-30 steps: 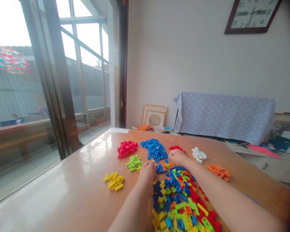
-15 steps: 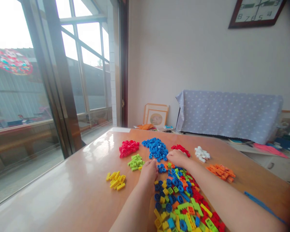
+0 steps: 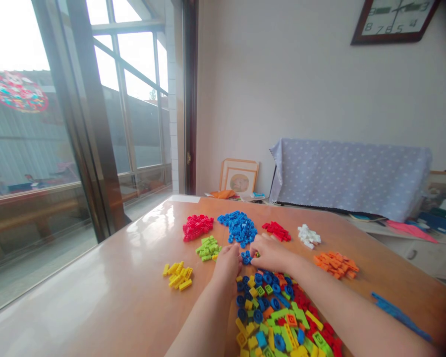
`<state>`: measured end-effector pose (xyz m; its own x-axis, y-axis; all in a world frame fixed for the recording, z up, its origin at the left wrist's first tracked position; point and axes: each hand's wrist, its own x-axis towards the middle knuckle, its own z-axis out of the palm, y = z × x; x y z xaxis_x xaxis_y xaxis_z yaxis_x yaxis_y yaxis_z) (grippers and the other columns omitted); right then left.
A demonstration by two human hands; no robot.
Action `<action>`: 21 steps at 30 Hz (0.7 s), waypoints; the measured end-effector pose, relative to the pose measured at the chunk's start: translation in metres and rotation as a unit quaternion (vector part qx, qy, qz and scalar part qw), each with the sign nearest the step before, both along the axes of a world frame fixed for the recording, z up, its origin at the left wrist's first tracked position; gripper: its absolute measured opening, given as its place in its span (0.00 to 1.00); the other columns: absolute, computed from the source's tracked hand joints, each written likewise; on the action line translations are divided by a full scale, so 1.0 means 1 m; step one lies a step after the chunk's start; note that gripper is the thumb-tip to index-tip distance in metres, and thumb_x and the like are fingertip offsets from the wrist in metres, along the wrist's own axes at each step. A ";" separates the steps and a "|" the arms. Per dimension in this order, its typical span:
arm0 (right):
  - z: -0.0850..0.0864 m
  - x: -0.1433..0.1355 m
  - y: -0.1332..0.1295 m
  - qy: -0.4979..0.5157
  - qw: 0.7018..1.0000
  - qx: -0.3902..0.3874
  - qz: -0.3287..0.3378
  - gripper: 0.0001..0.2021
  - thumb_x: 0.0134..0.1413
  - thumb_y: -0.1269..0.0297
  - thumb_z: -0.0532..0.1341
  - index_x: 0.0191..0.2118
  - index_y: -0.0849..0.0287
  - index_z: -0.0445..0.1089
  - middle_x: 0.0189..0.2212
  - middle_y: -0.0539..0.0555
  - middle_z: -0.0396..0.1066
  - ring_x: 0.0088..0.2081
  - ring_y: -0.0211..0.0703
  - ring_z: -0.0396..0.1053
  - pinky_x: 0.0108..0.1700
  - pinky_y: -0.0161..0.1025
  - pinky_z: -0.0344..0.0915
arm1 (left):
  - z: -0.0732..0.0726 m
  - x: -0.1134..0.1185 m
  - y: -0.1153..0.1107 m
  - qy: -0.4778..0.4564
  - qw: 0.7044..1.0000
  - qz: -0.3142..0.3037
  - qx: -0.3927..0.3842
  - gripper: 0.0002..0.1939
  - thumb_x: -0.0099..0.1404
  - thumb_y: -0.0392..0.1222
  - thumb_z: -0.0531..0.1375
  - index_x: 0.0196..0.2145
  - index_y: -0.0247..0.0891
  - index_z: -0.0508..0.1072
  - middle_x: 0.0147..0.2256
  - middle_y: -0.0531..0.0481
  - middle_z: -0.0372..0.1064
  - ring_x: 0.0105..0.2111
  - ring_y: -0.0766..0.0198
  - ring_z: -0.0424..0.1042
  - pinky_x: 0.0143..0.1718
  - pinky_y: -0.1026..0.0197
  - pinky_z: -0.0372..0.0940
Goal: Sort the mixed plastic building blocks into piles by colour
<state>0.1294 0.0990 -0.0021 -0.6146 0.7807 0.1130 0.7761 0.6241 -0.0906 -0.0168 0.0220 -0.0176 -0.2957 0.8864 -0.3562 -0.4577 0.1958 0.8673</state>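
My left hand (image 3: 226, 264) rests at the left edge of the mixed building bricks (image 3: 277, 317), its fingers curled together; whatever they may hold is hidden. Opposite it, my right hand (image 3: 270, 253) reaches over the far end of the mixed bricks with bent, closed fingers. A bit of green brick (image 3: 257, 254) shows at its fingertips, but I cannot tell whether it is gripped. Between the hands lie a few small blue round bricks (image 3: 246, 257). Just beyond is the large blue brick pile (image 3: 240, 227), and a lime green pile (image 3: 208, 248) lies left of my left hand.
Around the table (image 3: 115, 292) are sorted piles: pinkish-red (image 3: 197, 227), yellow (image 3: 178, 275), red (image 3: 277, 230), white (image 3: 309, 236) and orange (image 3: 336, 264) bricks. Long blue strips (image 3: 399, 315) lie at the right. A cloth-covered object (image 3: 351, 178) stands behind the table.
My right hand has moved from the blue pile's edge slightly nearer and down over the far mixed bricks. My left hand has barely moved. The view has shifted slightly.
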 end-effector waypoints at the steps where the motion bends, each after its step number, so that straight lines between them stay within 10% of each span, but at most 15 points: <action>1: -0.001 -0.001 -0.001 -0.006 1.000 0.003 -0.001 0.06 0.46 0.62 0.65 0.33 0.53 0.77 0.38 0.53 0.71 0.44 0.48 0.63 0.44 0.39 0.52 | -0.001 0.000 0.001 0.000 1.000 -0.001 0.005 0.15 0.64 0.50 0.62 0.42 0.37 0.70 0.38 0.45 0.71 0.38 0.62 0.73 0.39 0.64 0.67; 21: -0.018 -0.001 0.073 0.162 0.967 -0.053 -0.187 0.10 0.50 0.57 0.62 0.30 0.57 0.76 0.25 0.49 0.76 0.26 0.36 0.66 0.28 0.32 0.52 | -0.010 -0.003 0.016 0.000 0.999 0.017 -0.032 0.14 0.64 0.49 0.62 0.40 0.36 0.71 0.36 0.45 0.70 0.34 0.62 0.73 0.36 0.62 0.67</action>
<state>0.1288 0.1715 -0.0199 -0.2321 0.9594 0.1600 0.8666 0.2787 -0.4139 -0.0198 0.0376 -0.0273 -0.3257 0.8511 -0.4118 -0.4647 0.2353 0.8537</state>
